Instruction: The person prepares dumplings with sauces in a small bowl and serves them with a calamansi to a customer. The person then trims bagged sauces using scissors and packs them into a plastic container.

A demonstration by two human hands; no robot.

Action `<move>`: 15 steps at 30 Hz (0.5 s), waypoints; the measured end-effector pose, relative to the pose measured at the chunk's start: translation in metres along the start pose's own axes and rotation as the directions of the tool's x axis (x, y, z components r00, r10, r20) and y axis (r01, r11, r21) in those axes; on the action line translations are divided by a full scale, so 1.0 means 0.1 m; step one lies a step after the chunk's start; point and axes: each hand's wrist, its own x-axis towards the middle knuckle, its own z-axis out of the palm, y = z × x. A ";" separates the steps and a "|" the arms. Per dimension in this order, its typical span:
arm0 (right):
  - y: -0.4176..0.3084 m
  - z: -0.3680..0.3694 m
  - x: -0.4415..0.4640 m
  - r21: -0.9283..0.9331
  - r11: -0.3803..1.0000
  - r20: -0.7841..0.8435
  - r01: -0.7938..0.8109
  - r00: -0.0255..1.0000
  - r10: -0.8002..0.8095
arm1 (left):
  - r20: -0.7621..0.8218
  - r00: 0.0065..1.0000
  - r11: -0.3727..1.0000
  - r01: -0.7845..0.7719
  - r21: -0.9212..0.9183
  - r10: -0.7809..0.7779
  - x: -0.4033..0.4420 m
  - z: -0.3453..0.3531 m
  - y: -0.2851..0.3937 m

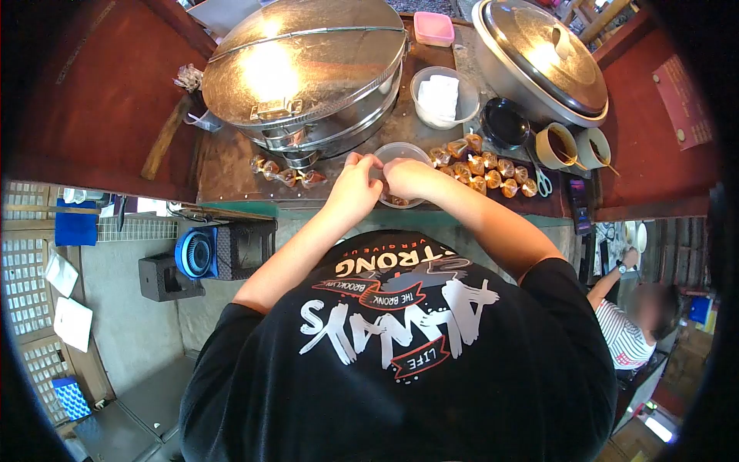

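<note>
Both hands are close together at a round clear plastic tub (402, 148) near the table's front edge. My left hand (357, 180) is at the tub's left side, its thumb and fingers pinched together; what is between them is too small to make out. My right hand (408, 178) lies over the tub with its fingers curled down, and whatever they hold is hidden. Something brown shows low in the tub. To the right, several small knotted clear bags of brown sauce (486, 171) lie in rows. More such bags (288, 177) lie to the left.
A large round metal lidded pan (323, 85) and a lidded pot (539, 54) stand behind. Around them are a bowl with white tissue (439, 96), a pink box (434, 28), a black bowl (505, 123), sauce cups (556, 146), scissors (543, 181) and a phone (578, 204). Another person (627, 323) is at right.
</note>
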 end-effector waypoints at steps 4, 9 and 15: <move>-0.01 -0.04 -0.01 -0.005 1.000 0.028 0.012 1.000 -0.011 | -0.012 1.000 1.000 -0.023 0.006 0.023 0.00 0.01 -0.03; 0.06 0.02 0.05 0.013 1.000 0.029 0.016 0.999 -0.017 | -0.016 1.000 1.000 -0.017 -0.010 0.017 0.00 0.02 -0.02; 0.03 0.01 0.02 0.011 1.000 0.016 0.021 1.000 -0.021 | -0.019 0.998 0.998 -0.056 0.024 0.057 0.00 0.02 -0.06</move>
